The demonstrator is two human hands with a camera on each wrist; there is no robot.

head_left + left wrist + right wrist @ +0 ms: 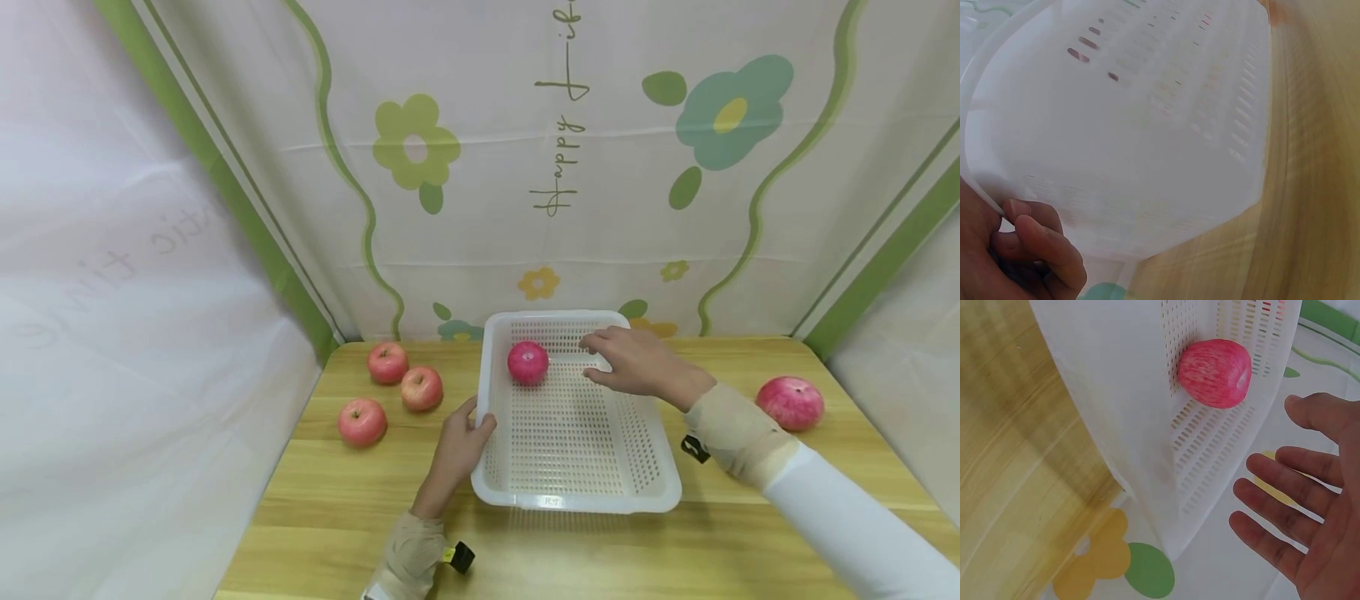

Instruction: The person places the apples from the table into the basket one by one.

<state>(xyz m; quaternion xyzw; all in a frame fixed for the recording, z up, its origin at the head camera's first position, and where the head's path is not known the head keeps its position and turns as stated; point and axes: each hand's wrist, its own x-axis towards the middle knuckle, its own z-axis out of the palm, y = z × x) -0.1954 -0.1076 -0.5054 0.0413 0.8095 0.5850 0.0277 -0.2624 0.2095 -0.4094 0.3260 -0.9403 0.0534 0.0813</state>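
Observation:
A white perforated plastic basket (577, 502) stands on the table, with one deep pink apple (528, 362) near its far left corner. My left hand (459, 446) grips the basket's left rim, fingers curled around the edge in the left wrist view. Over the far right part of the basket hovers my right hand (637, 360), apart from the apple. Its fingers (1285, 506) are spread and nothing lies between them in the right wrist view.
Left of the basket lie three lighter red apples (362, 422) on the wooden table (337, 517). A larger deep pink round fruit (790, 403) sits at the right, beyond my right forearm. A flower-patterned curtain (480, 225) hangs along the table's back edge.

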